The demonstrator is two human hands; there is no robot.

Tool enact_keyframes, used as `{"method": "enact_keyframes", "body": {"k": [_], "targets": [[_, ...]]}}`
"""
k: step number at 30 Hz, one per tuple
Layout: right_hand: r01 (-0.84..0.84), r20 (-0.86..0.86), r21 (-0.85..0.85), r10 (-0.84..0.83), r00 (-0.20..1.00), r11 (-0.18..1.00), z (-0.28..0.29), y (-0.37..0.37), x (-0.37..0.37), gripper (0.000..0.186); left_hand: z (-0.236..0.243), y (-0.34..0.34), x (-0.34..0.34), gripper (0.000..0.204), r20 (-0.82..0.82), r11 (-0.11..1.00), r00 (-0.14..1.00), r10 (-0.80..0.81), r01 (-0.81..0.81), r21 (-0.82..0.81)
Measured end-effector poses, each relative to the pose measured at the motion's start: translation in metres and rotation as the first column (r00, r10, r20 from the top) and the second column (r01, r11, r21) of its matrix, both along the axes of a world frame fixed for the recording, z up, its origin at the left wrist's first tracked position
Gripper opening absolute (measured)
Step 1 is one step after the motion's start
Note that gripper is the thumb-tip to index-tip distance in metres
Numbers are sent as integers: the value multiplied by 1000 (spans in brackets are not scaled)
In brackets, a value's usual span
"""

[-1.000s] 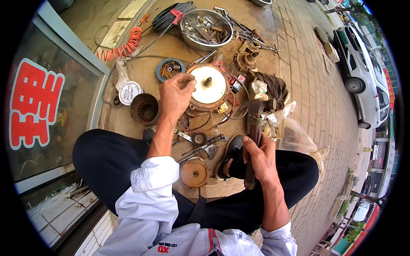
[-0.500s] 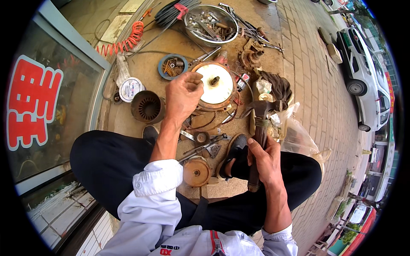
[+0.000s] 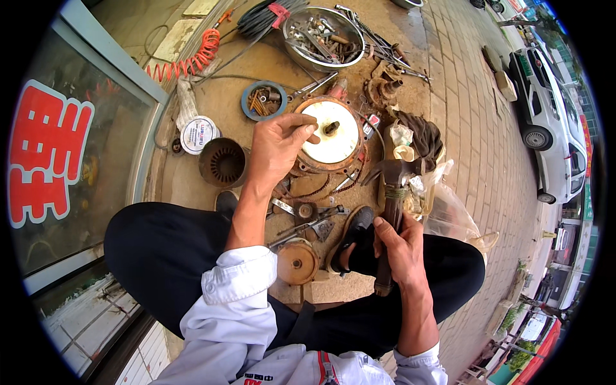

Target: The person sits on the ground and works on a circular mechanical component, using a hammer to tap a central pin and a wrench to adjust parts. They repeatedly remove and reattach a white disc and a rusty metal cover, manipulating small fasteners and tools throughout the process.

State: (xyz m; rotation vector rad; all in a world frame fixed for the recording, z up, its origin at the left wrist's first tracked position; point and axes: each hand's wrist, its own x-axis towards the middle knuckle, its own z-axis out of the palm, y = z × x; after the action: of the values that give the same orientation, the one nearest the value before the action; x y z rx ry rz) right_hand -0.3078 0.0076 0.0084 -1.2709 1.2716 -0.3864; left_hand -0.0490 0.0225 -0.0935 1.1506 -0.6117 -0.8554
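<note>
In my right hand (image 3: 401,247) is a claw hammer (image 3: 393,208), gripped by its dark wooden handle with the metal head pointing away from me. My left hand (image 3: 276,147) has its fingers and thumb drawn together at the left edge of a white disc (image 3: 341,141). Whether anything small is between those fingertips, I cannot make out. A dark shaft end (image 3: 332,128) sticks up from the disc's middle. Around the disc runs a rusty round housing (image 3: 312,165) with lugs, lying on the ground. Part of its left rim is hidden by my hand.
Nearby stand a slotted metal cylinder (image 3: 222,162), a white round-lidded tub (image 3: 199,135) and a blue-rimmed dish (image 3: 246,102) of bolts. Farther off is a metal basin (image 3: 346,64) of parts. A rusty round cover (image 3: 297,262) lies between my legs. At right are dark cloth (image 3: 420,135) and plastic bags (image 3: 452,208).
The whole view has shifted slightly. My left hand's fingers have tilted a little, still closed by the disc. My right hand keeps its grip on the hammer, almost unmoved.
</note>
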Motion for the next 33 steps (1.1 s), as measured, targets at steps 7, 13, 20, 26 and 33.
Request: {"method": "enact_keyframes", "body": {"k": [7, 13, 20, 26, 33], "targets": [[-17, 0, 18, 17, 1000, 1000, 2, 0, -3, 20, -2, 2, 0, 19, -161, 996, 986, -32, 17, -92], [-15, 25, 16, 15, 1000, 1000, 2, 0, -9, 20, 13, -11, 1, 28, 368, 981, 927, -67, -6, 193], [9, 80, 20, -10, 997, 1000, 14, 2, -17, 21, 40, -37, 10, 31, 685, 895, 598, -415, 134, 425], [34, 164, 22, -37, 986, 999, 26, 3, -29, 21, 49, -40, -1, 27, 719, 864, 549, -427, 13, 503], [74, 230, 33, -79, 970, 997, 40, 4, -54, 21, 64, -47, -4, 27, 801, 829, 302, -518, -52, 556]]}}
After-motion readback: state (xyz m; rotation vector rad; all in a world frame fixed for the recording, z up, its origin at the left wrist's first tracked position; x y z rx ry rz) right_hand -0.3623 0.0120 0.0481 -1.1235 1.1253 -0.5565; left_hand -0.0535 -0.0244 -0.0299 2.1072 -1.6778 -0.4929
